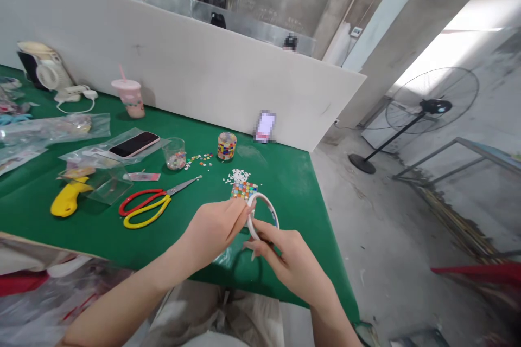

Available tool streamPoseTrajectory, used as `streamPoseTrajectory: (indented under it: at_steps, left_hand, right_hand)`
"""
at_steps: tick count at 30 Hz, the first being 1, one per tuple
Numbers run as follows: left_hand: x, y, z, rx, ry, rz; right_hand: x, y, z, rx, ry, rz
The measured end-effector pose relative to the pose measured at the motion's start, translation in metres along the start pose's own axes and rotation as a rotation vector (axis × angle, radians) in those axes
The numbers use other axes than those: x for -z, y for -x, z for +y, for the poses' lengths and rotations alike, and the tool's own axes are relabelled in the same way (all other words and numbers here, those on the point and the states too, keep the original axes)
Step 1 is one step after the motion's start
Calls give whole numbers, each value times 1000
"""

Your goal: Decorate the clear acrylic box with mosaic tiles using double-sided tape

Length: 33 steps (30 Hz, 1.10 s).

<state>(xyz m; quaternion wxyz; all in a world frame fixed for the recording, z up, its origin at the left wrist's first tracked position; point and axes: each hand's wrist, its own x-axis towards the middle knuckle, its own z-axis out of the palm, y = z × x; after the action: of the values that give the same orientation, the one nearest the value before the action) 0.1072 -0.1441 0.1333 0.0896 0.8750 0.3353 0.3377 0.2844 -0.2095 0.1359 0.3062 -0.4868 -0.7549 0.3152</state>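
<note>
A narrow white roll of tape (251, 223) is held up on edge over the front of the green table. My right hand (291, 257) grips its lower part between thumb and fingers. Against its upper left side my left hand (215, 225) is closed in a pinch; whether a loose tape end is between the fingertips cannot be made out. Just beyond the roll lies a patch of colourful mosaic tiles (244, 190), partly hidden by it. Small white squares (238, 175) are heaped behind that patch. A round container covered in coloured tiles (226, 146) stands farther back.
Left of my hands lie red-and-yellow-handled scissors (146, 209), a clear cup of small pieces (175, 154), a yellow tool (69, 198) and a phone (134, 145). A pink drink cup (130, 98) and a lit phone (265, 126) stand by the white partition (203, 70).
</note>
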Motion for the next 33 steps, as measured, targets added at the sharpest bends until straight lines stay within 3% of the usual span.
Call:
streamPoseTrajectory:
  at_steps: [5,12,17,24,29,33]
  left_hand:
    - [-19,10,-7,-148,-170,-17]
    - [-48,43,-1,-135,-115,-102]
    - [-56,54,10,-137,-19,-168]
    - [-42,51,8,168,329,-301]
    - [-25,47,0,438,556,-224]
    - [-21,43,-5,563,603,-286]
  right_hand:
    - [-4,6,9,-82,85,-57]
    - [-12,20,25,-155,148,-208]
    - [-11,22,29,-153,171,-245]
    - [-8,19,29,-200,78,-177]
    - [-4,15,25,-215,14,-122]
    - [-3,14,22,-210,-86,-136]
